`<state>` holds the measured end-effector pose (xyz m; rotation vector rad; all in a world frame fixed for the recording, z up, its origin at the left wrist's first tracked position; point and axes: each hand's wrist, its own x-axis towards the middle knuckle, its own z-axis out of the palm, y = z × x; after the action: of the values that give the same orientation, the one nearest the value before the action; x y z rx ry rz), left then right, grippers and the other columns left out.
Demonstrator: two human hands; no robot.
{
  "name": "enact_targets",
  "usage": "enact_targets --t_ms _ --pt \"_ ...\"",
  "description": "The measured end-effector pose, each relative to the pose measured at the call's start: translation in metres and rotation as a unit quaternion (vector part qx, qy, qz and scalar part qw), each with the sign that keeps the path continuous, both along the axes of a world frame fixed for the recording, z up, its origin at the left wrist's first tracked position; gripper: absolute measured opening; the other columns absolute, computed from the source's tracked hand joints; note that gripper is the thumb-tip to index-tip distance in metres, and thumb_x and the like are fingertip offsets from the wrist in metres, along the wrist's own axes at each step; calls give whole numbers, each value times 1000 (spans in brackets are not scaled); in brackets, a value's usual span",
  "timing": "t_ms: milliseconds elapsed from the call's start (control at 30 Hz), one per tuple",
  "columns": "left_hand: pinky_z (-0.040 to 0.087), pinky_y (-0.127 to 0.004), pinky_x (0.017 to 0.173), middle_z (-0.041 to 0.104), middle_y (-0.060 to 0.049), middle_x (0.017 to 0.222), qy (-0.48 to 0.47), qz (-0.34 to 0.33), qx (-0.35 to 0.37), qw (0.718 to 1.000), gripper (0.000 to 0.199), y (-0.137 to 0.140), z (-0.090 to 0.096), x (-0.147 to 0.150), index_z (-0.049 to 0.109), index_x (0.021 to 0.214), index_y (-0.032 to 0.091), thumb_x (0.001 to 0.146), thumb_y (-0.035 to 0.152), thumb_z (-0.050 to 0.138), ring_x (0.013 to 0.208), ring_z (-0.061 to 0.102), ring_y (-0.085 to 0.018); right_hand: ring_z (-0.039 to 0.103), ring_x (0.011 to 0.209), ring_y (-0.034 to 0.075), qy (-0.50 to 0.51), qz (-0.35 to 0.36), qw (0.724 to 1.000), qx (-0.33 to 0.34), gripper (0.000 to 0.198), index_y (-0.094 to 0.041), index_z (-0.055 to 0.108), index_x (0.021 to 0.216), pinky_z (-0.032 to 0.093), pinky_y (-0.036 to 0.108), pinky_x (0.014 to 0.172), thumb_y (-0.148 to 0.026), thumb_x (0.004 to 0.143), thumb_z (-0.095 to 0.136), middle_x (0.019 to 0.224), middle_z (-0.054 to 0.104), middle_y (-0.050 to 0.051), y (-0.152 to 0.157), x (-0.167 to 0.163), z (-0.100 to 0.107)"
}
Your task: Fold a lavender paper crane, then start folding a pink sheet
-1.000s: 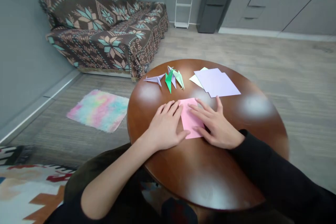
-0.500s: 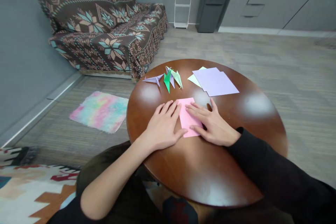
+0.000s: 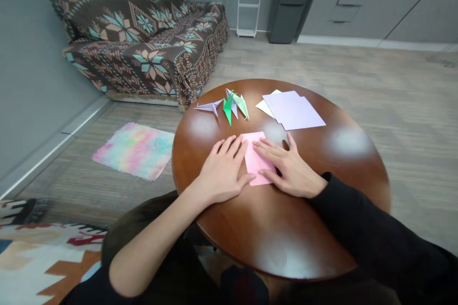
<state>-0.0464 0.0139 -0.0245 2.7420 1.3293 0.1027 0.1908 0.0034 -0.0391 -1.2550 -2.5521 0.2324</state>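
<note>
A pink sheet of paper (image 3: 255, 164), taller than wide, lies flat on the round brown table (image 3: 286, 243). Along its left edge rests my left hand (image 3: 223, 169), open, fingers stretched forward and thumb touching the near left corner. My right hand (image 3: 289, 169) lies open over the paper's right part, its fingers spread and pointing left. Both palms face down, and neither hand grips anything. Parts of the sheet's side edges are hidden under the fingers.
Several folded paper cranes, one of them a green crane (image 3: 228, 108), stand at the table's far left. Behind my right hand lie overlapping purple sheets (image 3: 295, 110) with a pale green sheet (image 3: 265, 108) beneath. A patterned sofa (image 3: 153, 57) and a fluffy rug (image 3: 134, 150) are beyond.
Both hands and the pink paper stay where they were on the table. Only the camera view has shifted very slightly.
</note>
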Motion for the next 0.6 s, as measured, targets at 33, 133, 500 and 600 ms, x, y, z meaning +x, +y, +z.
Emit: enact_targets --t_ms 33,133,500,600 --pt "20 -52 128 26 -19 173 0 -1 1 1000 85 0 0 0 29 164 8 100 61 47 158 27 -37 43 151 40 -1 -1 1000 1 63 -21 35 164 6 82 117 -38 104 47 162 46 19 0 0 0" --pt "20 -51 128 27 -20 172 -1 -4 4 1000 84 0 -1 0 30 163 8 100 61 46 158 27 -37 43 151 40 -4 -3 1000 0 64 -23 34 164 5 82 117 -38 104 48 162 47 19 0 -1 0" --pt "22 -55 126 28 -20 172 -5 -11 13 1000 80 0 -2 -1 26 166 18 101 58 46 157 29 -40 42 151 41 -1 -7 1000 -3 63 -23 35 163 1 83 116 -39 104 49 162 48 19 -1 -4 1" --pt "23 -57 124 29 -20 172 -7 -17 19 1000 74 0 -3 -1 29 166 23 101 56 47 157 29 -41 42 151 41 9 -12 1000 -17 61 -25 38 162 2 85 115 -40 104 49 162 47 18 -2 -3 1"
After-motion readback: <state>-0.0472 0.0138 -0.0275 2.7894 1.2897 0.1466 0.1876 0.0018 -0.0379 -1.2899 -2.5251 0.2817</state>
